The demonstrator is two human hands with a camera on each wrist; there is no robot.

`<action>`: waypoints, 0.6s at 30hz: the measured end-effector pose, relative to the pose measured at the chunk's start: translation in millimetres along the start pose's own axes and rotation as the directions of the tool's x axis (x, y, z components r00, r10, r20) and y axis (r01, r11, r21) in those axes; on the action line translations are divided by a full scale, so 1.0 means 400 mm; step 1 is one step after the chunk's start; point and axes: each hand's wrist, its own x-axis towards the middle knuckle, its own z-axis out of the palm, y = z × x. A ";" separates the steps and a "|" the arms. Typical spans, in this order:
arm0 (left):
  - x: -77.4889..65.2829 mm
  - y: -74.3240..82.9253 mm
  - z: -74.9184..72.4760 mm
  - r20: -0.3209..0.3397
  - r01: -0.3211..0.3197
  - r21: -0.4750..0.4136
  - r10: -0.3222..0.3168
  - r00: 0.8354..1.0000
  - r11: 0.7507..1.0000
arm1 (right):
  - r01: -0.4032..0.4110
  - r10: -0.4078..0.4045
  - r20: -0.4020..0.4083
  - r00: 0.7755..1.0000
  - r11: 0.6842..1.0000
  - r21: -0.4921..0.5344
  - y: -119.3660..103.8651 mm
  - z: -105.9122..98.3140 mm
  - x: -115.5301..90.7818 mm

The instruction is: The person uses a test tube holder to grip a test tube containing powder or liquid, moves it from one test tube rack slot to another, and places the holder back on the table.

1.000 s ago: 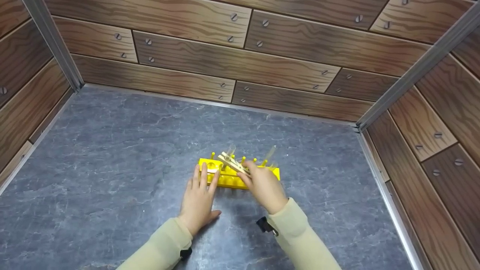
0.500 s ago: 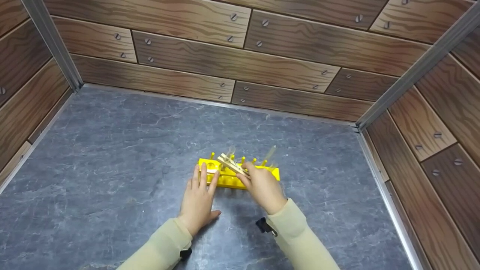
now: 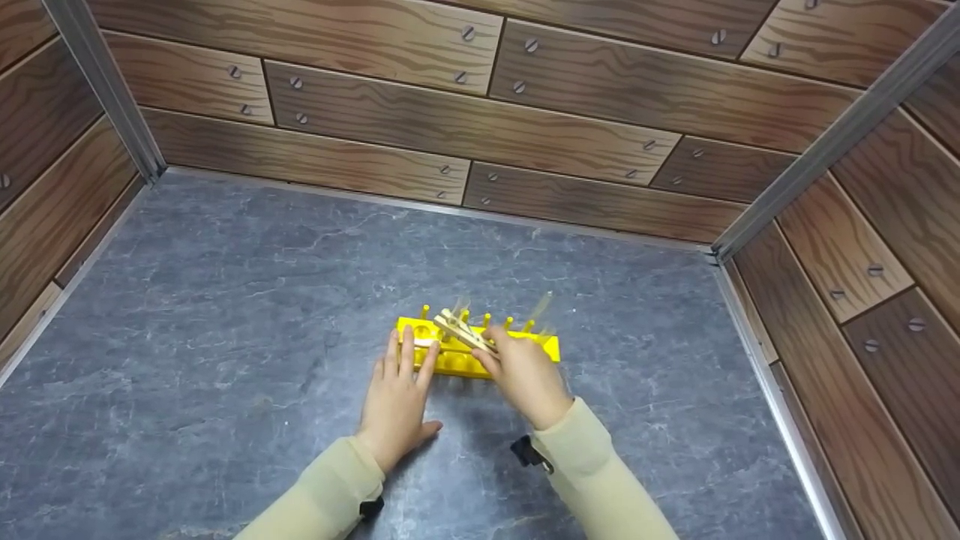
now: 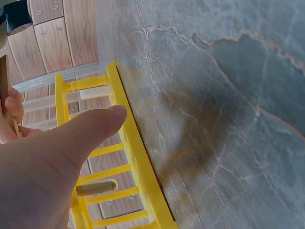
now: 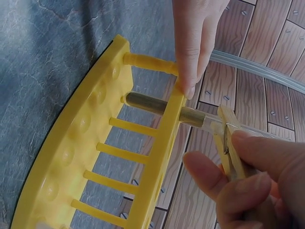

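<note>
Right wrist view: your right hand (image 3: 529, 371) grips the wooden clamp (image 5: 237, 164) at 1 test tube (image 5: 193, 117) standing in the yellow rack (image 5: 83, 143), your left hand (image 3: 394, 409) rests straight-fingered on the rack, and the tube, probably light and fragile, wants gentle clamping near its mouth.

Tube (image 5: 145, 103) in rack (image 5: 82, 143), nr L hand (image 3: 395, 405).

Clothespin (image 3: 462, 333) & test tube (image 5: 193, 116) now slightly lower in head view vs. sec ago.
</note>
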 end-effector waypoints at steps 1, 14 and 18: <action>0.000 0.000 0.000 0.001 0.000 0.007 0.000 1.000 1.000 | 0.004 -0.004 -0.002 1.000 1.000 0.000 0.000 0.000 0.000; 0.001 0.002 0.000 0.006 -0.003 0.016 0.003 1.000 1.000 | -0.025 0.025 0.044 0.999 1.000 -0.010 0.000 0.011 0.004; 0.000 0.000 0.001 0.008 0.000 0.013 0.000 1.000 1.000 | -0.028 0.028 0.052 0.998 1.000 -0.002 -0.001 0.012 0.005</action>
